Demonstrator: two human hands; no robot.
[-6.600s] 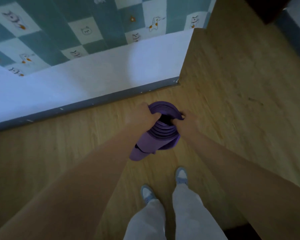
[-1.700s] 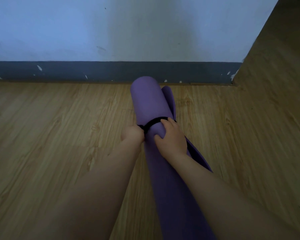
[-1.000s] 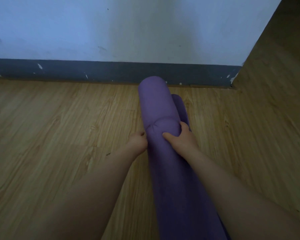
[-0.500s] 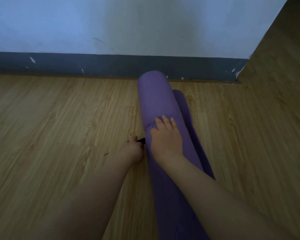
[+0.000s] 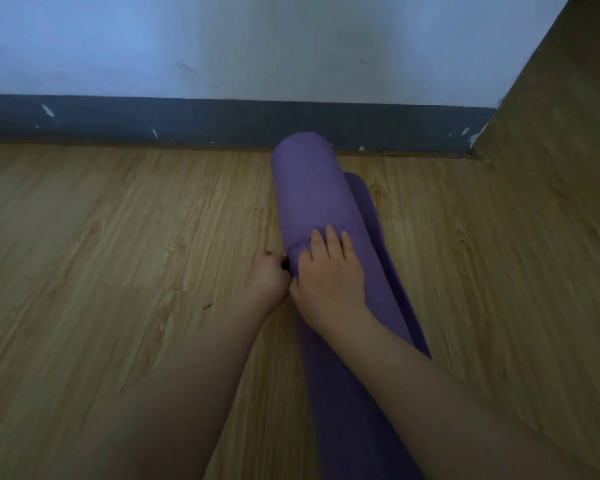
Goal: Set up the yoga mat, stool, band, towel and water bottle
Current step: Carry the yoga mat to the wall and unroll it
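Nearest the camera, both forearms reach forward over the wooden floor (image 5: 118, 258). The right hand (image 5: 329, 275) lies flat on the rolled yoga mat (image 5: 312, 188), its fingers (image 5: 331, 237) straight and pressing down. Just left of them, the left hand (image 5: 269, 280) curls tight beside the roll, pinching a small dark strap end (image 5: 285, 264). Beyond the fingertips the roll runs toward the grey baseboard (image 5: 187, 123). The mat looks about to be freed; next comes drawing the strap clear and unrolling. No writing is readable.

A rolled purple yoga mat (image 5: 312, 188) lies on the wooden floor (image 5: 118, 237).
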